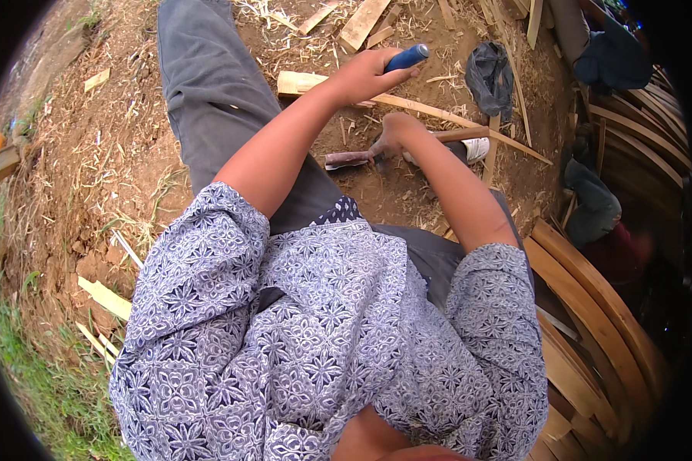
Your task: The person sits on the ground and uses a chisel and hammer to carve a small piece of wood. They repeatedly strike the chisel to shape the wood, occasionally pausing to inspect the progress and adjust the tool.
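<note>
My left hand point(369, 75) is closed around a blue cylindrical handle point(407, 58), whose rounded end points up and right; the rest of it is hidden by the hand. Lower and to the right, my right hand point(398, 132) is curled down at a tool with a dull reddish-brown end point(348, 160) and a dark metal part. Its exact kind cannot be made out. A brown wooden stick point(461, 134) runs out to the right from behind this hand. Below my left wrist lies a pale wood block point(296, 83) close to my trousered leg point(223, 107).
A black plastic bag point(490, 78) lies ahead right. A dark container with a white label point(476, 149) sits beside my right hand. Wood shavings and offcuts point(361, 23) litter the dirt. Curved planks point(592, 307) are stacked at right, near another person's leg point(592, 201).
</note>
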Action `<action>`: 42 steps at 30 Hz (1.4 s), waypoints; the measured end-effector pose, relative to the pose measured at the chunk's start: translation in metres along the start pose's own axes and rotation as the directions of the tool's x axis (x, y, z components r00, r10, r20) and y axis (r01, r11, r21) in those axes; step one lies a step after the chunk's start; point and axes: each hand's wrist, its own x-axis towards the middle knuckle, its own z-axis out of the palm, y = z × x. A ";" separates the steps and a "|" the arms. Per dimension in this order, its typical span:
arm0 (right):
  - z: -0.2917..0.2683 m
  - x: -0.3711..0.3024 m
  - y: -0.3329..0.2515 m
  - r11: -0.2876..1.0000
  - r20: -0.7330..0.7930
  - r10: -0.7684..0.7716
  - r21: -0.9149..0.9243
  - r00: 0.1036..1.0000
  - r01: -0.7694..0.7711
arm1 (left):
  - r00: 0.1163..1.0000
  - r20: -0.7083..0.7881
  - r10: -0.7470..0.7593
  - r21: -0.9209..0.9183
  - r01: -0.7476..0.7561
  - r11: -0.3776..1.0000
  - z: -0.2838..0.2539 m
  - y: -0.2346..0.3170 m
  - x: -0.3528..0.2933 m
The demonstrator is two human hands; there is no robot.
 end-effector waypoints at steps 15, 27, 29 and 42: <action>0.036 -0.029 0.037 0.898 0.213 -0.060 0.438 0.975 -0.040 | 0.999 -0.010 0.046 0.008 -0.046 0.999 0.002 -0.006 0.001; 0.008 -0.129 0.075 0.320 -0.306 0.359 0.928 0.882 0.192 | 0.991 0.137 -0.006 -0.010 0.008 1.000 -0.005 -0.006 0.007; -0.010 -0.139 0.066 0.206 -0.503 0.432 0.863 0.749 0.461 | 0.990 0.141 -0.008 -0.023 0.012 1.000 -0.004 -0.008 0.008; -0.087 -0.106 -0.017 0.366 -0.731 0.506 0.662 0.457 0.654 | 0.973 0.230 -0.009 -0.022 0.014 1.000 -0.009 -0.001 0.010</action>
